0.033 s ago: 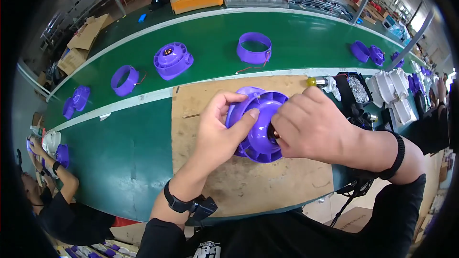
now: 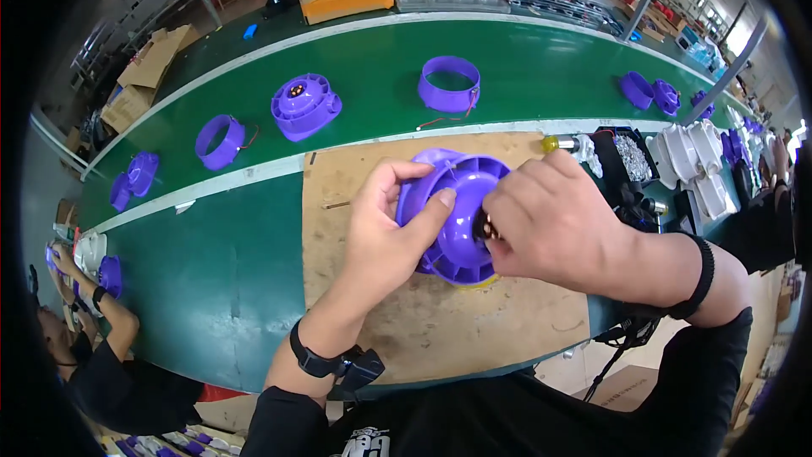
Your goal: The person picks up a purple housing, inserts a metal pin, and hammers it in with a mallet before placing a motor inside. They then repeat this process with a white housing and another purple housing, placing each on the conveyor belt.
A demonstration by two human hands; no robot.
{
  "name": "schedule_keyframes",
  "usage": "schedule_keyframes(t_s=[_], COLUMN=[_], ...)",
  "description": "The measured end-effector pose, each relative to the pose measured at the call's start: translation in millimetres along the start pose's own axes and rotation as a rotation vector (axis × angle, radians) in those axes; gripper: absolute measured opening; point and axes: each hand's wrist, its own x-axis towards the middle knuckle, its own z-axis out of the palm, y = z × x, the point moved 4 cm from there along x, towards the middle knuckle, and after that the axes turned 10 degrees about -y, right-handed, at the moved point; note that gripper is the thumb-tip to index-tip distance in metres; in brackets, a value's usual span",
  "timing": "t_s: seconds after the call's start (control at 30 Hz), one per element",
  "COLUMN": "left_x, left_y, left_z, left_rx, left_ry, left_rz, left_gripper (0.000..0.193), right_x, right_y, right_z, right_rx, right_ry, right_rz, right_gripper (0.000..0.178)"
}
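A round purple plastic housing (image 2: 457, 213) with a ribbed rim is held tilted over a brown work board (image 2: 397, 330). My left hand (image 2: 393, 228) grips its left side, thumb pressed on the inner edge and fingers behind. My right hand (image 2: 550, 220) is closed at the housing's centre, its fingertips on a dark round part with coppery spots (image 2: 484, 227). The fingers hide most of that part. Below the housing's lower rim, a strip of yellow (image 2: 480, 284) shows; what it belongs to is hidden.
Purple rings (image 2: 449, 85) and a purple housing (image 2: 304, 107) stand on the green belt (image 2: 381, 76) ahead. At the right lie a yellow-handled tool (image 2: 558, 144), a black tray of small parts (image 2: 630, 156) and white housings (image 2: 685, 156). A co-worker (image 2: 110, 355) sits at the left.
The purple housing has tilted slightly in my hands, baring the yellow strip under its lower rim. More of the dark central part shows beside my right fingertips.
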Motion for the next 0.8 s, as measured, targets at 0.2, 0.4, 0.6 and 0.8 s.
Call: schedule_keyframes(t_s=[0.2,0.4,0.6,0.8], left_x=[-2,1,3,6], left_y=[5,2,-10,-13], left_z=[1,-6,-19,-22], left_rx=[0.121,0.228,0.115,-0.254], left_ry=[0.115,0.188,0.133,0.109], left_rz=[0.193,0.287,0.145,-0.177], left_gripper=[0.031,0.030,0.029,0.037], right_x=[6,11,9,8], right_y=[9,8,18,30], right_z=[1,10,5,-1], right_rx=[0.183,-0.051,-0.028,0.405], right_ry=[-0.111,0.037,0.006,0.009], right_rz=[0.443,0.187,-0.032,0.185], right_gripper=[0.027,0.031,0.034,0.057])
